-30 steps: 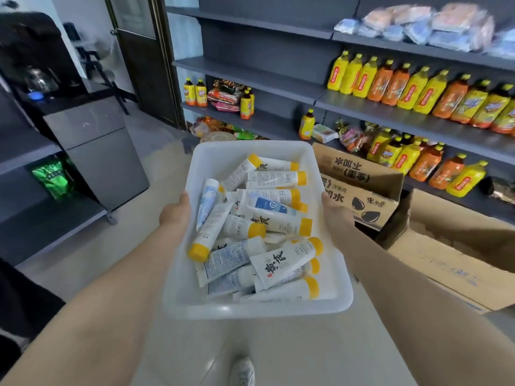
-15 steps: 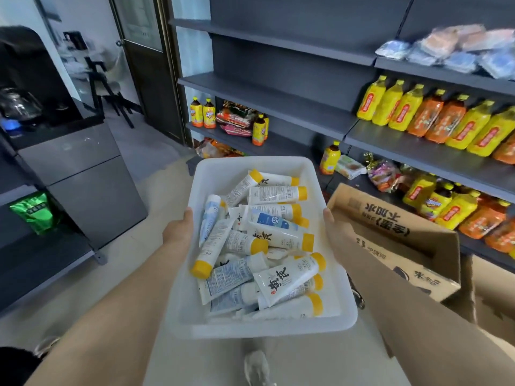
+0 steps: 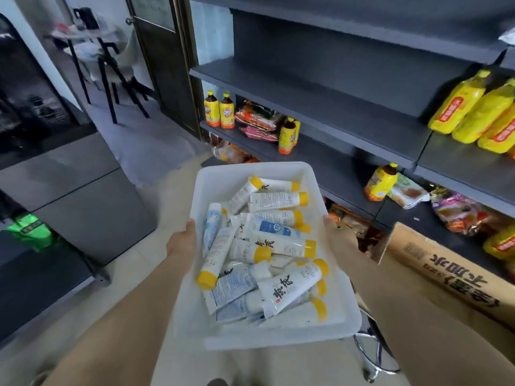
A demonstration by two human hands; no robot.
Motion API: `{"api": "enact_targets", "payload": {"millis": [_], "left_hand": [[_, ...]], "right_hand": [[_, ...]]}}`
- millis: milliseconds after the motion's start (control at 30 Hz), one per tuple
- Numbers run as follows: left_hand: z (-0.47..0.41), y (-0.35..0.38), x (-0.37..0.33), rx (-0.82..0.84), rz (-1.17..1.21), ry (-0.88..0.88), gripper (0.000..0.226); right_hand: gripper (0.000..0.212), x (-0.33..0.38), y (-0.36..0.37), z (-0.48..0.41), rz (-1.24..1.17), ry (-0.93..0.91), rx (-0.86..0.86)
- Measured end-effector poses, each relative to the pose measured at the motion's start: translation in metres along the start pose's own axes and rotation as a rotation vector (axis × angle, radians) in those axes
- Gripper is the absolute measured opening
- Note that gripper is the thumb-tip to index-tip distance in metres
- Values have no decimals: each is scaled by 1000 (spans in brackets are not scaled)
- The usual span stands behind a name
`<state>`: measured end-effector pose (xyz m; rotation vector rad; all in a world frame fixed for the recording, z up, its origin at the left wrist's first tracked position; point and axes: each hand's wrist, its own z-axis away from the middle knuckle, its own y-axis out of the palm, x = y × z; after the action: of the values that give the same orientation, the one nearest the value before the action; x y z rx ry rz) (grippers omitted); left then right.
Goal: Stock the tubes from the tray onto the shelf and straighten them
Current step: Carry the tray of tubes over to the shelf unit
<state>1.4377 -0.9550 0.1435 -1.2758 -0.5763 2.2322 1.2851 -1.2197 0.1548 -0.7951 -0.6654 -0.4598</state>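
A white plastic tray (image 3: 281, 173) is carried in front of me at waist height, piled with several white tubes (image 3: 289, 286) with yellow caps lying in all directions. My left hand (image 3: 181, 242) grips the tray's left rim and my right hand (image 3: 338, 235) grips its right rim; fingers under the rims are hidden. Ahead and to the right stands a dark grey shelf unit (image 3: 328, 104), whose upper left boards are bare.
Yellow drink bottles (image 3: 471, 107) fill the right shelves, with two more bottles (image 3: 219, 110) and snack bags (image 3: 259, 121) at the lower left. A cardboard box (image 3: 446, 271) sits on the floor at right. A grey counter (image 3: 78, 201) stands at left, a door (image 3: 164, 59) behind.
I have walked closer to the shelf unit with the tray in both hands; the shelves and box have shifted right and grown larger. The grip on the tray is unchanged.
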Motion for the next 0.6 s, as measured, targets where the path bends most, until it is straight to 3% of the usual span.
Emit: {"api": "enact_targets", "payload": {"millis": [400,600], "left_hand": [[-200,19,-82,66,-41,-43,62],[-286,32,-109,46,10,-113,64]], "right_hand": [[69,115,131,-137,70,56,-34],[59,144,188,-205,240,70,55]]}}
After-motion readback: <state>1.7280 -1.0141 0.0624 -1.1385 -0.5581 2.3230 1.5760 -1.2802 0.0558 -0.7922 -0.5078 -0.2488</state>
